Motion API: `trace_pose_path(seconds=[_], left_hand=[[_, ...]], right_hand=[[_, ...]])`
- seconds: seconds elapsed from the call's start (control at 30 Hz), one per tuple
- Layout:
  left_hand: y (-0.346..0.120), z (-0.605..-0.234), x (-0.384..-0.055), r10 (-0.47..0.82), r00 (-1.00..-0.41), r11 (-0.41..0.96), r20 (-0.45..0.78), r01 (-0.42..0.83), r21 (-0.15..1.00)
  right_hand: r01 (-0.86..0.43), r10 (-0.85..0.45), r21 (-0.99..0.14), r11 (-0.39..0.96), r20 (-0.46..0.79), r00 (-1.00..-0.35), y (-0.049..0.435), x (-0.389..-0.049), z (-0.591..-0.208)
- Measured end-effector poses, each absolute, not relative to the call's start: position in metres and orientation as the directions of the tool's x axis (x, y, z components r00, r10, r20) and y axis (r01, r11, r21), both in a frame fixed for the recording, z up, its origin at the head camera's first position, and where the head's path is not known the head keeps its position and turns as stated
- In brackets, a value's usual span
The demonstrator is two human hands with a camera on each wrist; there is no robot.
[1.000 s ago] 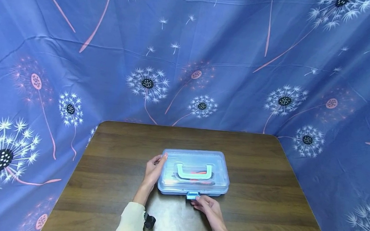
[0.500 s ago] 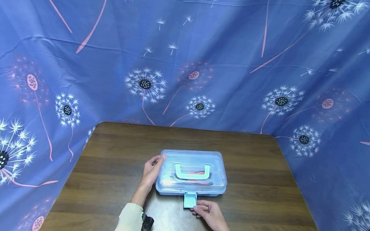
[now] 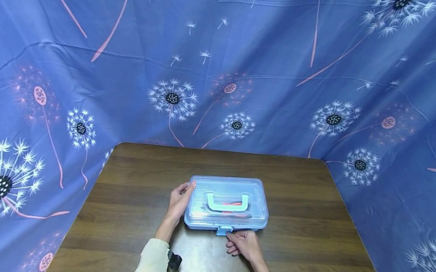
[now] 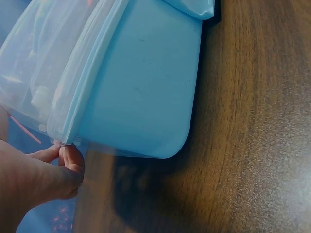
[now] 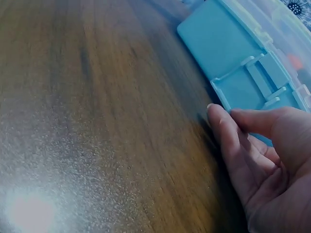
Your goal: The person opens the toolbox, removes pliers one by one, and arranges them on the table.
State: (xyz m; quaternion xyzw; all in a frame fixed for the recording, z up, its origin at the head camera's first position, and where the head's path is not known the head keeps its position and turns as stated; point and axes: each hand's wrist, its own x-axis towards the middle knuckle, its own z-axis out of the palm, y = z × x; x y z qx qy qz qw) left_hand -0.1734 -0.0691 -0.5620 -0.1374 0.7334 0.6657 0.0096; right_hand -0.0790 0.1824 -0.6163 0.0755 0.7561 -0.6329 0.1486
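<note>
A blue plastic toolbox [image 3: 200,226] with a clear lid [image 3: 257,193] lies on the wooden table, its lid down. A pale carry handle [image 3: 228,208] lies folded on top. Red and dark things show blurred through the lid. My left hand [image 3: 178,200] grips the box's left side, its thumb up on the lid; the left wrist view has these fingers pinching the rim. At the front, my right hand [image 3: 246,244] pinches the edge of the blue latch [image 3: 224,231] between thumb and index finger. In the right wrist view, the latch [image 5: 260,80] lies close along the box's front wall.
The brown wooden table [image 3: 136,168] extends around the box on every side. Behind it and at both sides hangs a blue cloth [image 3: 280,115] with dandelion prints. A small black device [image 3: 174,260] is on my left wrist, by the cream sleeve.
Half a second ago the latch stuck out towards me; now it is swung in nearer the box front, my right hand moving with it. My left hand has kept its hold.
</note>
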Motion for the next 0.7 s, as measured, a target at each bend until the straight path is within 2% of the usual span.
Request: trace_pose_path(seconds=[0.43, 0.7], left_hand=[[-0.071, -0.566, -0.174, -0.193, -0.961, 0.057, -0.197, -0.211, 0.976], [-0.069, -0.565, -0.175, -0.2, -0.961, 0.051, -0.192, -0.206, 0.977]], right_hand=[[0.323, -0.085, -0.944, 0.068, -0.328, -0.941, 0.192, -0.075, -0.612], [0.339, 0.063, -0.94, 0.05, -0.335, -0.94, 0.219, -0.07, -0.6]])
